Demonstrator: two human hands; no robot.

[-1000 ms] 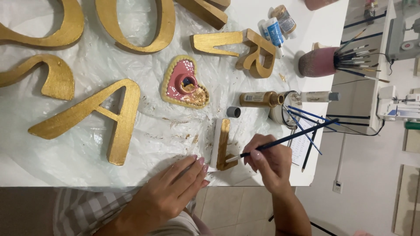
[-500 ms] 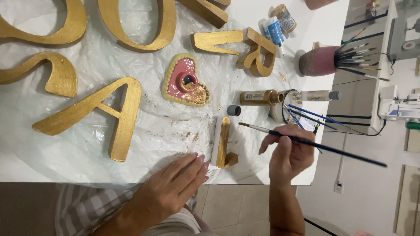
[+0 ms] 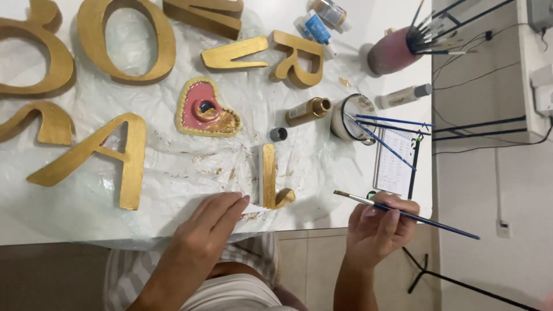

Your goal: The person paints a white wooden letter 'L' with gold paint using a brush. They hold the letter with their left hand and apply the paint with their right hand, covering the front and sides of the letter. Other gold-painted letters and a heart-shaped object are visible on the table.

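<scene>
My right hand (image 3: 379, 226) grips a thin blue-handled paintbrush (image 3: 403, 214) near the table's front right corner, its bristle tip pointing left toward a small gold L-shaped letter (image 3: 269, 179). My left hand (image 3: 210, 223) lies flat on the clear plastic sheet (image 3: 190, 167), fingertips touching a bit of white paper just left of that letter. A pink heart-shaped dish (image 3: 206, 111) holding gold paint sits behind the letter.
Big gold letters (image 3: 98, 158) are spread over the plastic. A gold paint bottle (image 3: 308, 110), a small cap (image 3: 279, 134), a white cup of brushes (image 3: 351, 118), a pink brush jar (image 3: 391, 53), more bottles (image 3: 318, 26) and a notepad (image 3: 396, 162) stand at right. Cables hang beyond the table edge.
My right hand has lifted the brush off the small gold letter and drawn back to the right. My left hand has stayed flat beside the letter.
</scene>
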